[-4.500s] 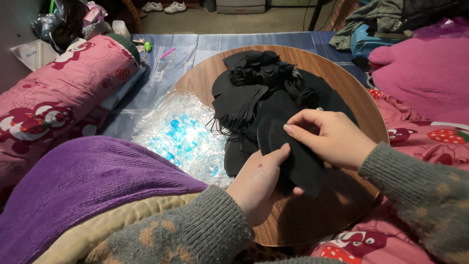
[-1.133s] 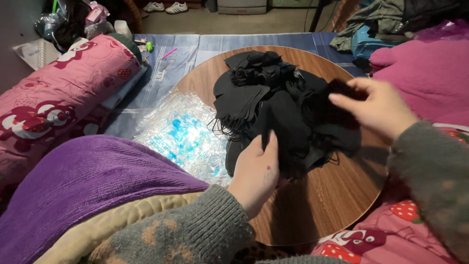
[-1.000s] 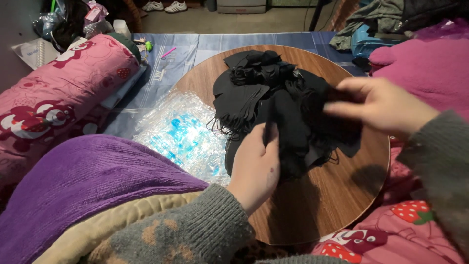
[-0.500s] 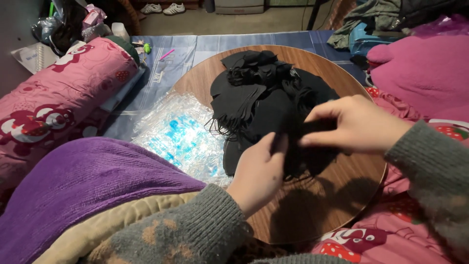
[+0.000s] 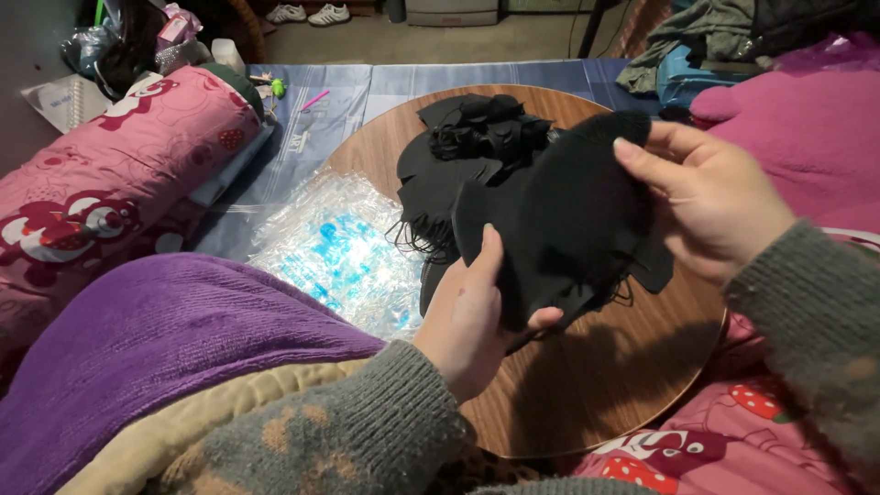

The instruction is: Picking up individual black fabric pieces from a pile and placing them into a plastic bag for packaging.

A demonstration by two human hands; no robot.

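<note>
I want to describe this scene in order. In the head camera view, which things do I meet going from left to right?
Pink printed bolster → purple blanket → clear plastic bag → left hand → black fabric piece held by both hands → right hand → magenta blanket.

**Plastic wrappers left of the round surface**

A clear, crinkled plastic package (image 5: 341, 252) with blue print lies left of centre in the frame, just beside the round wooden surface (image 5: 605, 367) and partly tucked under its edge. At the upper left, a grey plastic bag (image 5: 87, 48) and a small pink packet (image 5: 176, 26) sit beside a flat white carton (image 5: 66, 96).
</note>
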